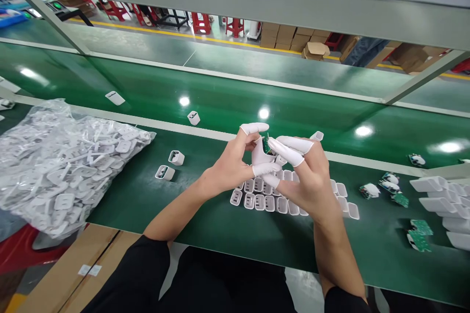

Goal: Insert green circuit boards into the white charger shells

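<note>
My left hand (233, 159), with white finger covers on its fingertips, is closed around a white plastic charger housing (259, 154). A green circuit board (266, 145) shows at the housing's open side, partly hidden by fingers. My right hand (310, 173), also in finger covers, pinches from the other side, its fingers at the board and its thumb low by the housing. Under both hands stand rows of open white housings (270, 203) with slots inside. Two housings with boards inside, one nearer (165, 172) and one farther (176, 157), sit left of my left arm.
A clear bag (91, 156) of small white plastic parts lies at the left. Loose circuit boards (418, 234) lie on the green table (205, 220) at the right, beside stacked white housings (440, 200). A metal frame bar (235, 80) crosses behind. A cardboard box (73, 269) stands below left.
</note>
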A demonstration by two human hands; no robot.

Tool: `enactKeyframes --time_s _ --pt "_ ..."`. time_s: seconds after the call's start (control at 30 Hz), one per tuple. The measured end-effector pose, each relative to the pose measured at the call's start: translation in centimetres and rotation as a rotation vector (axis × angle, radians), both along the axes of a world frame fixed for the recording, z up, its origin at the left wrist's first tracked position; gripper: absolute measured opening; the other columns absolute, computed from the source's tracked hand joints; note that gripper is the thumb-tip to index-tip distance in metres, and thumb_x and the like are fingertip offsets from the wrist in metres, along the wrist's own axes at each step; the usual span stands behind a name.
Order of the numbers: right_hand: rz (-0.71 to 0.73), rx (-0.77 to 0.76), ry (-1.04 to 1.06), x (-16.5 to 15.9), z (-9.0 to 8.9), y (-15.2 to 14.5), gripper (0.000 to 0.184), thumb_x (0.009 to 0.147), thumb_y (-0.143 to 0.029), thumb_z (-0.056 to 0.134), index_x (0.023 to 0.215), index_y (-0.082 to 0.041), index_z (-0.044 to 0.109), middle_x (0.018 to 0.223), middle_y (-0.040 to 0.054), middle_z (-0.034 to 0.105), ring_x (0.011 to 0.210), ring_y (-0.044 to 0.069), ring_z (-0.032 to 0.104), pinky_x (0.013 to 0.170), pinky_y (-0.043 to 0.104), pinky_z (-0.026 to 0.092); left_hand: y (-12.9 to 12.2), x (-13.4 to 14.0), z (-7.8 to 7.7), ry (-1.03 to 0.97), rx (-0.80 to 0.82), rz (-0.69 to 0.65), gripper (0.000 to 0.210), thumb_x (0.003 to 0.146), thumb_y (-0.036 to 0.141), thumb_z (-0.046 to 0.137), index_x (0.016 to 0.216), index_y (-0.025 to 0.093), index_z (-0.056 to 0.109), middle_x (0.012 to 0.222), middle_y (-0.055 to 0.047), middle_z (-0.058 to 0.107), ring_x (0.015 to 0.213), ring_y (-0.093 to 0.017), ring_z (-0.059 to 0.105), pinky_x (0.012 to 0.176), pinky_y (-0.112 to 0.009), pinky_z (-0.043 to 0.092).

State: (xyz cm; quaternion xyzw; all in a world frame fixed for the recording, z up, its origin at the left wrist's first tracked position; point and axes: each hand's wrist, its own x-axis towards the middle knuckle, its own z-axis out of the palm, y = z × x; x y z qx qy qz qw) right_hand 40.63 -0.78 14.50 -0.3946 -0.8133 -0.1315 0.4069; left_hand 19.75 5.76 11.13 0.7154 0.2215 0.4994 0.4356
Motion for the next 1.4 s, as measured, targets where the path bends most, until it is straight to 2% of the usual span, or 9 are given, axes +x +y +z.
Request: enactKeyframes --time_s 0.2,0.33,0.47,0.6,0.87,1.0,1.1,1.2,1.4 --pt "0.015 0.218 -0.049 0.0 -1.0 0.8 0.055 0.088 -0.012 0.088 0.137 -0.033 0.073 0.12 0.0096 0.077 0.106 0.029 0.073 0.088 0.051 0.064 0.4 0.2 -0.7 -0.041 0.126 -0.006 0.087 0.085 0.042 0.101 0.158 0.032 0.055 0.115 -0.005 0.075 0.101 -0.023 0.078 0.093 -0.038 0.069" --pt "0.045 0.279 0.01 0.6 -1.2 1.1 0.052 0.084 -0.016 0.094 0.13 -0.034 0.076 0.121 0.0085 0.077 0.105 0.03 0.073 0.087 0.052 0.065 1.2 -1.0 1.1 -0.005 0.368 -0.147 0.097 0.081 0.029 0.101 0.165 0.033 0.053 0.135 -0.013 0.075 0.119 -0.031 0.077 0.099 -0.046 0.069" --pt "0.15 0.151 0.251 0.6 -1.1 1.1 0.068 0.083 -0.029 0.099 0.146 -0.034 0.073 0.121 0.0102 0.075 0.101 0.03 0.073 0.079 0.051 0.065 1.6 -2.6 3.0 0.029 0.477 -0.241 0.101 0.077 0.021 0.102 0.167 0.031 0.055 0.131 -0.013 0.078 0.112 -0.03 0.079 0.096 -0.045 0.069" --pt "0.339 -0.084 0.501 0.3 -1.1 1.2 0.076 0.077 -0.037 0.104 0.147 -0.039 0.074 0.12 0.007 0.073 0.099 0.028 0.074 0.084 0.053 0.067 1.5 -2.7 2.7 -0.007 0.402 -0.215 0.091 0.081 0.025 0.101 0.163 0.028 0.061 0.121 -0.011 0.081 0.101 -0.025 0.079 0.091 -0.039 0.069" --pt "0.507 -0.141 0.445 0.8 -0.8 0.9 0.076 0.081 -0.024 0.101 0.15 -0.043 0.073 0.129 0.0077 0.078 0.107 0.027 0.077 0.082 0.046 0.068 1.3 -3.0 2.6 -0.067 0.519 -0.179 0.079 0.075 0.025 0.107 0.146 0.031 0.073 0.12 -0.011 0.083 0.098 -0.026 0.083 0.08 -0.038 0.072" --pt "0.48 -0.235 0.493 0.7 -0.4 0.7 0.078 0.078 -0.026 0.104 0.149 -0.038 0.074 0.123 0.0079 0.079 0.104 0.027 0.075 0.081 0.046 0.066 0.8 -3.2 2.9 -0.073 0.385 -0.142 0.081 0.056 0.038 0.116 0.127 0.027 0.079 0.107 -0.008 0.084 0.09 -0.026 0.082 0.078 -0.038 0.071" --pt "0.461 -0.371 0.627 0.4 -0.5 1.0 0.068 0.077 -0.041 0.106 0.139 -0.035 0.08 0.113 0.0069 0.079 0.103 0.027 0.072 0.085 0.046 0.064 0.6 -2.5 2.6 -0.107 0.191 -0.15 0.078 0.046 0.041 0.118 0.112 0.022 0.079 0.094 -0.004 0.08 0.081 -0.021 0.078 0.073 -0.032 0.067" --pt "0.474 -0.513 0.784 0.1 -0.8 1.6 0.064 0.074 -0.06 0.104 0.129 -0.034 0.084 0.105 0.0047 0.076 0.097 0.025 0.07 0.085 0.043 0.063 0.4 -1.5 2.1 -0.162 -0.014 -0.183 0.073 0.044 0.041 0.118 0.099 0.021 0.076 0.09 -0.002 0.078 0.077 -0.019 0.076 0.073 -0.03 0.067" --pt "0.42 -0.681 0.906 -0.3 -1.4 2.1 0.065 0.076 -0.075 0.096 0.123 -0.032 0.085 0.105 0.0049 0.076 0.092 0.023 0.071 0.088 0.043 0.065 -0.5 0.2 1.0 -0.275 -0.333 -0.171 0.072 0.045 0.041 0.118 0.091 0.02 0.067 0.085 0.001 0.076 0.072 -0.017 0.074 0.068 -0.028 0.063"
